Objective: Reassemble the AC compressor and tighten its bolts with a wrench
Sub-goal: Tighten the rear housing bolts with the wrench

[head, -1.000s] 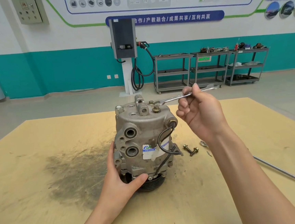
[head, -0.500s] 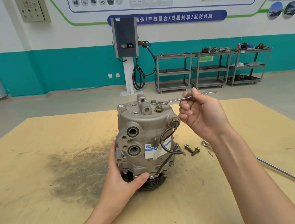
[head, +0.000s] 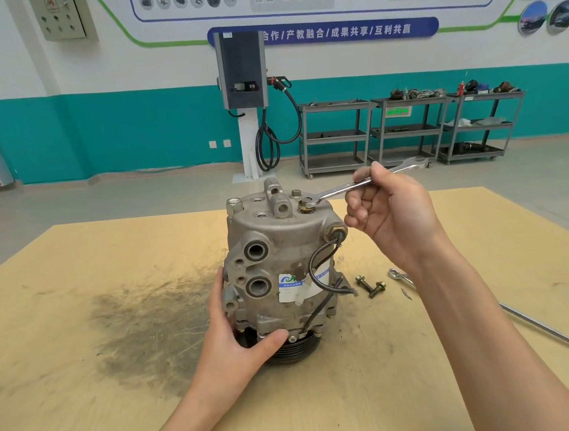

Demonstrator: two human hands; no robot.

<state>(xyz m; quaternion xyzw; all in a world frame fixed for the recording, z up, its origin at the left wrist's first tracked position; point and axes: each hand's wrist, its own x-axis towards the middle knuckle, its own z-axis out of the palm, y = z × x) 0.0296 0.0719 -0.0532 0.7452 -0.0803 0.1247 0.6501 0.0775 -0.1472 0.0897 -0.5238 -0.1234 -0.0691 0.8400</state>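
Note:
The grey AC compressor (head: 280, 267) stands upright on its black pulley in the middle of the wooden table (head: 85, 387). My left hand (head: 235, 340) grips its lower left side, thumb across the base. My right hand (head: 389, 213) holds a silver combination wrench (head: 339, 190) by the shaft. The wrench's ring end sits on a bolt (head: 306, 207) on the compressor's top right. A second bolt head (head: 295, 193) stands just behind it. Two loose bolts (head: 370, 286) lie on the table right of the compressor.
A dark greasy stain (head: 142, 331) spreads left of the compressor. A long metal bar (head: 544, 330) with a ring end lies along the table's right side. Beyond the table stand a charging post (head: 243, 91) and grey shelf carts (head: 406, 129).
The wrench handle has swung a little with my right hand, its ring end staying on the top bolt. My left hand keeps its hold on the compressor.

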